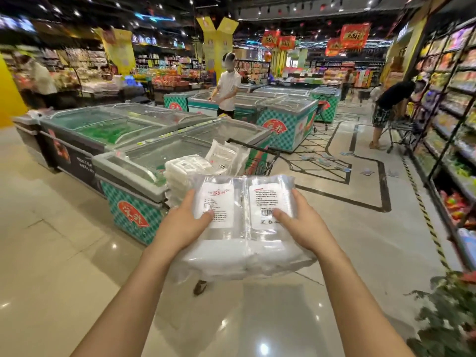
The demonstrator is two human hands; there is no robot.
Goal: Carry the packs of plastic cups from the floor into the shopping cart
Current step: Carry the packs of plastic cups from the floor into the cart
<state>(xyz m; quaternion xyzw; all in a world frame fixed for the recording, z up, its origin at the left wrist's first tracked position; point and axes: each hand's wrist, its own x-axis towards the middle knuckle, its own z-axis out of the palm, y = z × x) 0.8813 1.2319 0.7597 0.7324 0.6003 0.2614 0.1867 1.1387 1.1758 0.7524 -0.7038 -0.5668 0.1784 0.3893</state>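
- Clear plastic film wraps the two packs of plastic cups (pixel 242 243), which are held side by side and touching, up in the air above the floor (pixel 64 253) and just short of the shopping cart (pixel 266 161).
- The left hand (pixel 180 225) grips the left-hand pack along its outer edge. Its thumb is pressed flat on the white label, and the other fingers wrap round the side and go underneath, mostly out of sight.
- The right hand (pixel 304 225) holds the right-hand pack the same way, thumb lying just beside the barcode and the fingers closed under the pack, hidden by it.
- Both arms are stretched forward, and the packs lie roughly level between the hands.
- The cart stands right behind the held packs, close beside a chest freezer (pixel 134 163).
- In its basket lies a stack of similar white packs (pixel 185 168), with a few more leaning upright towards the far end.
- One cart wheel (pixel 199 287) shows on the floor below the held packs.
- Stocked shelves (pixel 453 119) line the right side of the aisle.
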